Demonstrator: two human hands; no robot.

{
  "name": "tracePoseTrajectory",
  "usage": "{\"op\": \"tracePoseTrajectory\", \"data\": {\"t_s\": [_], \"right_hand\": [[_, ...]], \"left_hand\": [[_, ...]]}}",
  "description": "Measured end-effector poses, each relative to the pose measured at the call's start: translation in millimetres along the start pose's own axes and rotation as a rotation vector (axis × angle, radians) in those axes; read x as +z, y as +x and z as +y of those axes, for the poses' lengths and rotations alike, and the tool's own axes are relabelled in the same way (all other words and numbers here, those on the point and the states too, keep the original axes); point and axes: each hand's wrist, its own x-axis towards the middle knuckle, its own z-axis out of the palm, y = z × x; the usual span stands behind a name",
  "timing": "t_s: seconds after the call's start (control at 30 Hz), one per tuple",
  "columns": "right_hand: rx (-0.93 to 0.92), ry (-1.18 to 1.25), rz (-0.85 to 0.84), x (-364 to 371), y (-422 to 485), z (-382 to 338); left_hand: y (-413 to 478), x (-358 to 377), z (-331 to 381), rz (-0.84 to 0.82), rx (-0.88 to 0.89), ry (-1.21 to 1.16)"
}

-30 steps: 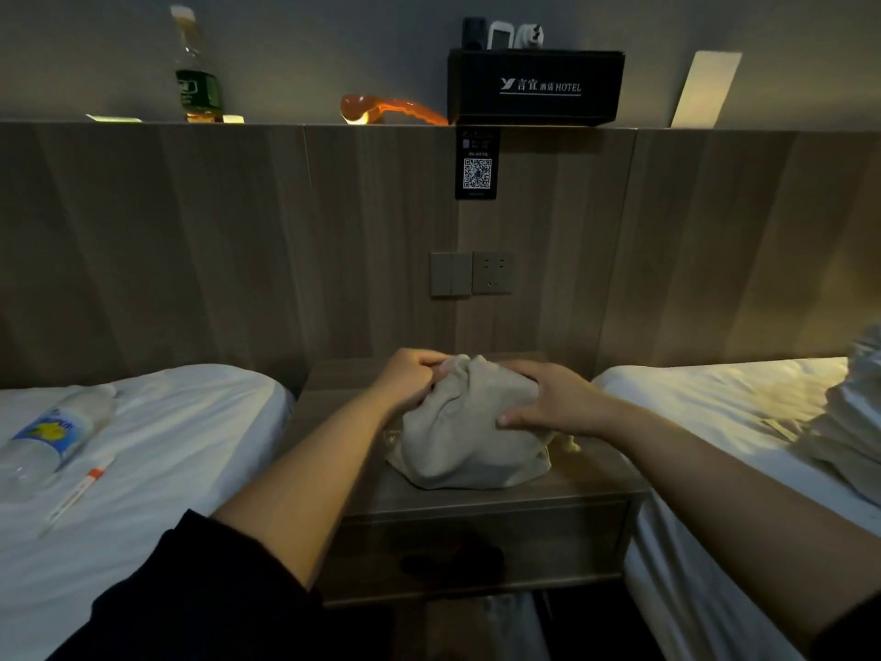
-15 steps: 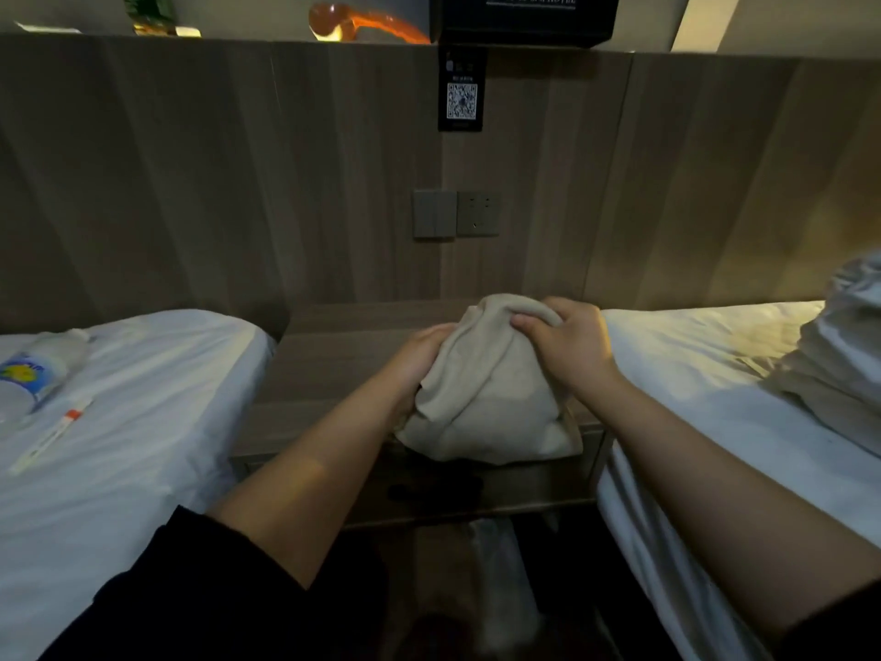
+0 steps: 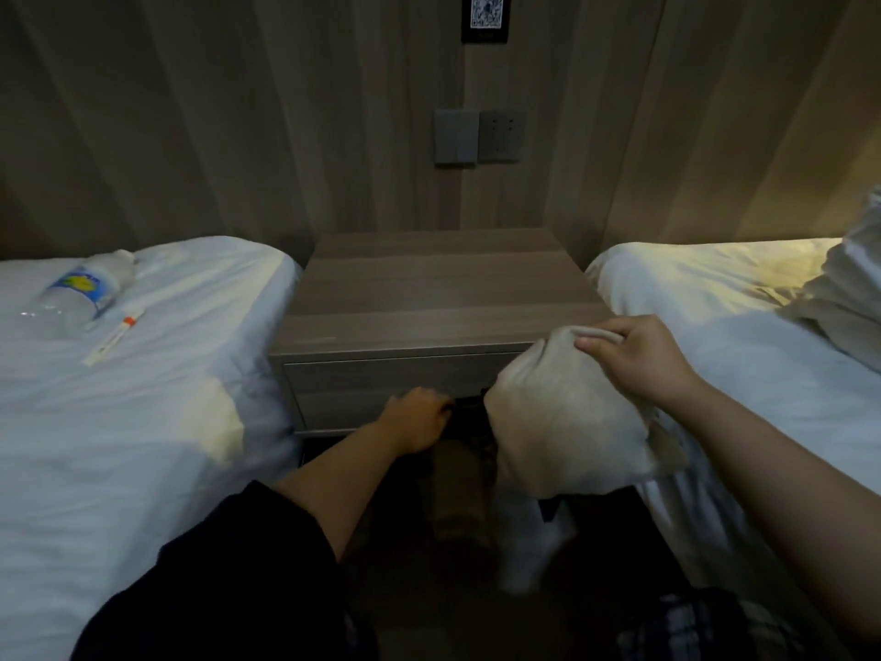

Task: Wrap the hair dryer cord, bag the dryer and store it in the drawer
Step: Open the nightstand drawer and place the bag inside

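between two white beds, a wooden nightstand [image 3: 438,288] stands against the panelled wall. the right hand [image 3: 639,360] holds a beige cloth bag [image 3: 558,422] by its gathered top, fingers [image 3: 596,344] clenched round the bunched fabric. the bag hangs bulging just before the nightstand's right front corner, clear of its top; what it holds does not show. the left hand [image 3: 417,424] is low at the drawer [image 3: 381,379], fingers curled on the front's lower edge. on the left bed [image 3: 119,422] lie a plastic bottle [image 3: 83,293] and a thin white tube [image 3: 114,333].
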Motion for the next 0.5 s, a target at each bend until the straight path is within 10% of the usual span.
{"op": "tracePoseTrajectory", "data": {"t_s": [0.2,0.37,0.5], "right_hand": [[0.037,0.043,0.094,-8,-12,-3],[0.057,0.059,0.058,-19,-11,-7],[0.085,0.188,0.055,-22,-6,-24]], "left_hand": [[-15,2,13,0.178,0.025,-0.015],[-38,-9,10,0.643,0.299,0.145],[-47,-38,12,0.373,-0.015,-0.302]]}}
